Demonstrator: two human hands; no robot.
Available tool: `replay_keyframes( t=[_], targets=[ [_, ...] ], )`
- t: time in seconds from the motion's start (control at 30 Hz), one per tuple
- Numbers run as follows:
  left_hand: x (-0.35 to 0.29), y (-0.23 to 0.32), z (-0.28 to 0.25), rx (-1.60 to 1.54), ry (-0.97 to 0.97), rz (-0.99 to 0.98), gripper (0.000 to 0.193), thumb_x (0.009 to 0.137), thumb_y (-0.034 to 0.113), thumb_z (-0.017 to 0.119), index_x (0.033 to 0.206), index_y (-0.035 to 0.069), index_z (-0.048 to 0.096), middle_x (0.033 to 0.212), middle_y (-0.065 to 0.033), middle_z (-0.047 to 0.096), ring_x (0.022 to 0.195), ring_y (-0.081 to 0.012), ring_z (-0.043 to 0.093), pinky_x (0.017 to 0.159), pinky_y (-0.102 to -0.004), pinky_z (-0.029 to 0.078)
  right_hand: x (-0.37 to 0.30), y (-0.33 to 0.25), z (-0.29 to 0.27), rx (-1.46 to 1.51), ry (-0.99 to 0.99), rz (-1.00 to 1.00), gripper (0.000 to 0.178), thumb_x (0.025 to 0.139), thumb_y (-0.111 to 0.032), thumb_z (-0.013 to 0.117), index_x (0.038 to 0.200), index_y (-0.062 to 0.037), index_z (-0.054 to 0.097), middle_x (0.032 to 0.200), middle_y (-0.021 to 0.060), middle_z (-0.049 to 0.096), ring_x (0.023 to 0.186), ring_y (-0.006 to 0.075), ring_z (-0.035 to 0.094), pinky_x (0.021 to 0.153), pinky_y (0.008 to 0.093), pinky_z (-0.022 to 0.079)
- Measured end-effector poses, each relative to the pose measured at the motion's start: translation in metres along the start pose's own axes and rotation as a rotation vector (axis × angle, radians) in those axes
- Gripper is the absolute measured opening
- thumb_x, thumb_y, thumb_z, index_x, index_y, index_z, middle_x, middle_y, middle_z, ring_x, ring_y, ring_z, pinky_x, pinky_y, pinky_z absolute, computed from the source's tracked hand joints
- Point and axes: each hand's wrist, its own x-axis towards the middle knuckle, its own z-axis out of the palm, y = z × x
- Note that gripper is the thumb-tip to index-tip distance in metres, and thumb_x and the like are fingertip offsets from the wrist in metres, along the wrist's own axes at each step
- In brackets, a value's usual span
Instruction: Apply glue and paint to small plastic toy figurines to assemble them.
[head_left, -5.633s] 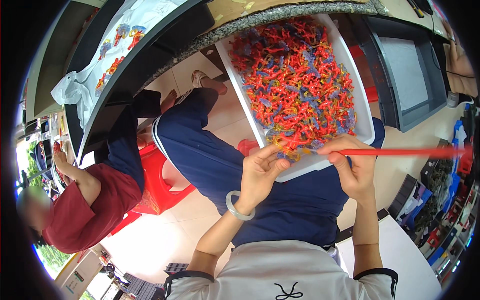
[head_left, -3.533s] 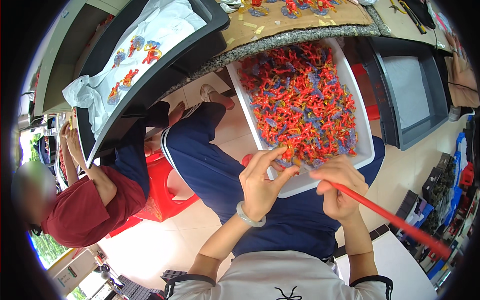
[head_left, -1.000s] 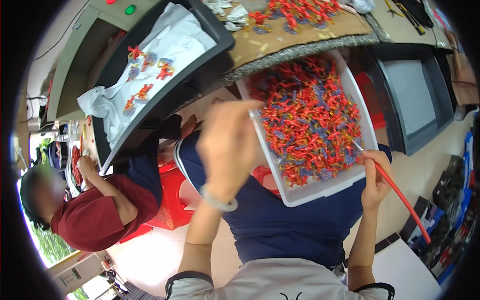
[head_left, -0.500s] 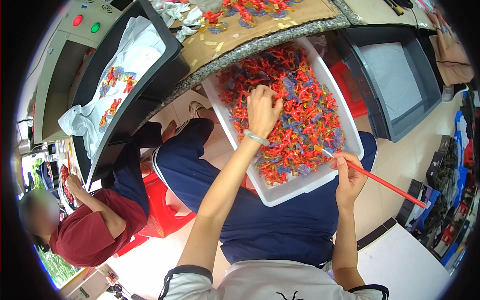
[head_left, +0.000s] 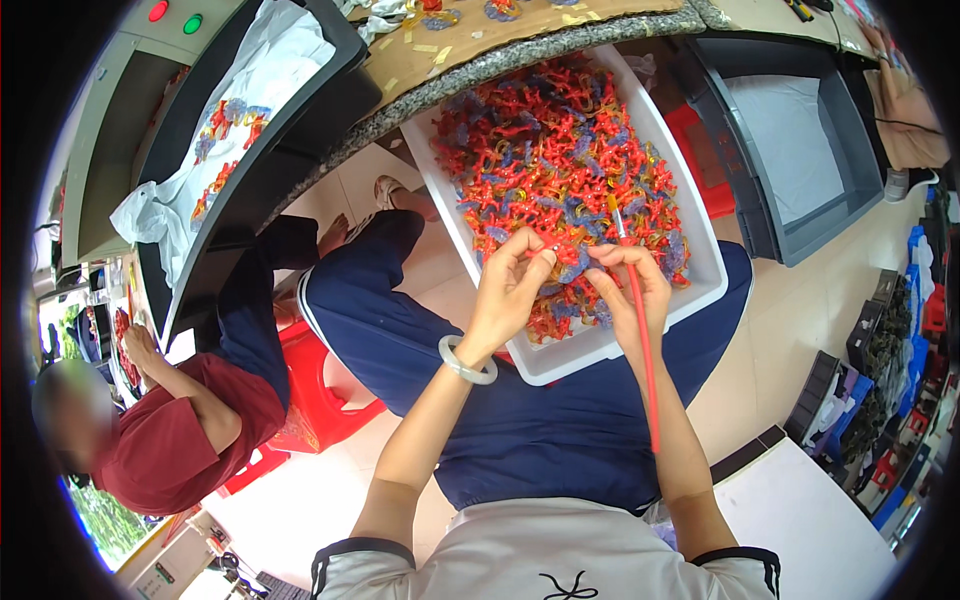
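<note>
A white plastic tray [head_left: 562, 366] rests over my lap, heaped with small red, yellow and translucent blue toy figures [head_left: 530, 150]. Above its near part, my left hand [head_left: 510, 288] pinches one small red-and-blue toy figure [head_left: 570, 264] between thumb and fingers. My right hand [head_left: 634, 292] holds a red-handled paintbrush [head_left: 645, 365], bristles pointing away from me, its handle slanting down along my forearm. The right thumb and fingertips also meet the figure's right side. My fingers partly hide the figure.
A granite-edged workbench [head_left: 480, 62] runs beyond the tray. At left, a black bin [head_left: 330, 85] holds a white sheet and several figures; at right stands a grey bin [head_left: 765, 215] with a white liner. A person in a maroon shirt [head_left: 175, 440] sits at left beside a red stool [head_left: 310, 375].
My left hand has come out of the heap toward me with a figure. My right hand has moved left to meet it, and the brush has swung from slanting right to nearly upright.
</note>
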Motion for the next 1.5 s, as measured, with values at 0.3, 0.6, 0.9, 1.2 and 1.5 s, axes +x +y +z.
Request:
replay_keyframes(
  t=[0.3, 0.6, 0.9, 1.2, 1.5],
  targets=[
    [0.008, -0.003, -0.003, -0.379, 0.075, -0.144, 0.013, 0.094, 0.008, 0.041, 0.082, 0.009, 0.046, 0.080, 0.0008, 0.052, 0.083, -0.0113, 0.059, 0.072, -0.0342, 0.059, 0.000, 0.003, 0.005, -0.017, 0.029, 0.058, 0.025, 0.079, 0.010, 0.066, 0.095, -0.0007, 0.050, 0.113, 0.0148, 0.060, 0.090, 0.0131, 0.062, 0.072, 0.0242, 0.054],
    [-0.015, 0.015, 0.004, -0.501, 0.011, -0.172, 0.011, 0.095, 0.008, 0.049, 0.100, 0.006, 0.040, 0.109, -0.0172, 0.060, 0.104, -0.0290, 0.062, 0.082, -0.0352, 0.055, 0.005, -0.054, 0.001, -0.227, 0.012, -0.107, 0.019, 0.096, -0.007, 0.048, 0.112, 0.0017, 0.053, 0.102, 0.0132, 0.063, 0.097, 0.0174, 0.060, 0.089, 0.0301, 0.046],
    [-0.033, 0.021, 0.029, -0.364, -0.012, 0.043, 0.051, 0.088, 0.001, 0.062, 0.131, -0.002, 0.035, 0.121, -0.0129, 0.053, 0.109, -0.0201, 0.058, 0.095, -0.0339, 0.050, -0.017, -0.081, 0.009, -0.417, -0.092, -0.306, 0.021, 0.088, -0.011, 0.063, 0.104, 0.0031, 0.065, 0.090, 0.0141, 0.066, 0.078, 0.0190, 0.063, 0.068, 0.0282, 0.050],
    [-0.043, 0.021, 0.031, -0.293, 0.055, 0.037, 0.059, 0.087, 0.000, 0.062, 0.138, -0.003, 0.033, 0.126, -0.0120, 0.053, 0.108, -0.0160, 0.056, 0.082, -0.0249, 0.048, -0.014, -0.095, 0.005, -0.421, -0.110, -0.317, 0.011, 0.085, -0.005, 0.063, 0.094, 0.0011, 0.067, 0.080, 0.0126, 0.066, 0.071, 0.0211, 0.062, 0.062, 0.0286, 0.048],
    [-0.046, 0.026, 0.028, -0.276, 0.055, -0.062, 0.054, 0.085, -0.002, 0.065, 0.134, -0.005, 0.041, 0.123, -0.0121, 0.057, 0.100, -0.0143, 0.060, 0.082, -0.0255, 0.049, -0.003, -0.097, -0.004, -0.562, -0.307, -0.358, 0.015, 0.086, -0.016, 0.062, 0.087, -0.0025, 0.067, 0.075, 0.0075, 0.065, 0.068, 0.0230, 0.059, 0.066, 0.0319, 0.042]
  ],
)
